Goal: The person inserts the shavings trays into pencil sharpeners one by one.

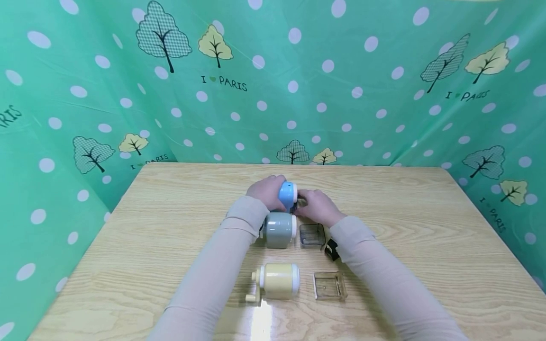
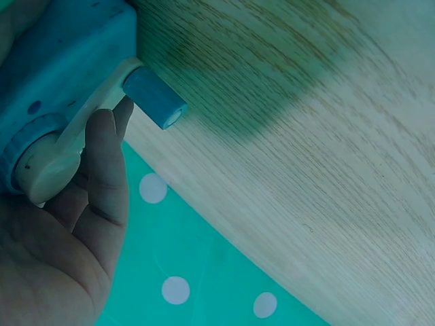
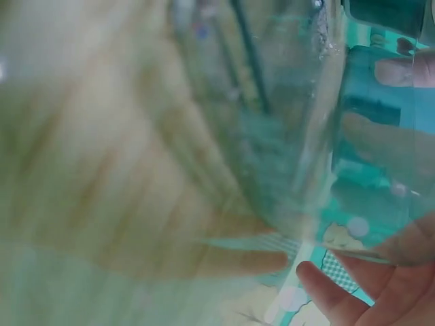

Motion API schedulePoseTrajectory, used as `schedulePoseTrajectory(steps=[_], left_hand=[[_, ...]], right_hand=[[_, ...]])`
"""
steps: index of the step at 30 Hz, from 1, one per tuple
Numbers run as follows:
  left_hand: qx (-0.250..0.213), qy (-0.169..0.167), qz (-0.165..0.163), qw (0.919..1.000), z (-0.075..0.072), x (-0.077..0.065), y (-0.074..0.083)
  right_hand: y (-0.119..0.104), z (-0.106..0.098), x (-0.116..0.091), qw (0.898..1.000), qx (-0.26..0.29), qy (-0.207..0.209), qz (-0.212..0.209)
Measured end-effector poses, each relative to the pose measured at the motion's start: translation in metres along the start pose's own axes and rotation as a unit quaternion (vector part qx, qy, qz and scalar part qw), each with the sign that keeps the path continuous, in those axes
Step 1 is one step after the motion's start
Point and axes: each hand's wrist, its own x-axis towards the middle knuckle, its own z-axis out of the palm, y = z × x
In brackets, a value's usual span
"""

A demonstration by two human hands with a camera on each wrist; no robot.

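My left hand (image 1: 266, 192) grips a blue hand-crank pencil sharpener (image 1: 286, 193) from its left side. In the left wrist view, curled fingers lie beside its pale crank arm, which ends in a blue knob (image 2: 155, 97). At the sharpener's right side, my right hand (image 1: 317, 207) pinches a small see-through drawer (image 1: 301, 201), mostly hidden by the fingers. Clear plastic fills much of the blurred right wrist view, with the thumb (image 3: 395, 72) at its right. A grey sharpener (image 1: 279, 229) stands just nearer than the blue one.
Nearest me on the wooden table (image 1: 183, 237) stands a cream sharpener (image 1: 279, 281), its crank to the left. A smoky clear drawer (image 1: 312, 235) lies right of the grey sharpener, a brownish clear drawer (image 1: 329, 286) right of the cream one. A patterned green curtain (image 1: 273, 109) hangs behind.
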Motion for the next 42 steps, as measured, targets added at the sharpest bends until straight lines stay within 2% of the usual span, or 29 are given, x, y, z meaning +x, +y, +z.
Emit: schedulePoseTrajectory(steps=[8,19,42], left_hand=[[0.004,-0.001,-0.002,1.0,0.0002,0.0002,0.0008],[-0.001,0.0,0.003,1.0,0.0037,0.0038,-0.0017],[-0.005,0.002,0.001,1.0,0.0036,0.003,-0.0012]], right_hand=[[0.0047,0.003,0.0022,0.999,0.042,-0.001,0.008],[-0.0021,0.0042,0.0049,0.999,0.031,-0.005,0.036],[-0.0013,0.0055,0.0054,0.999,0.034,-0.008,0.033]])
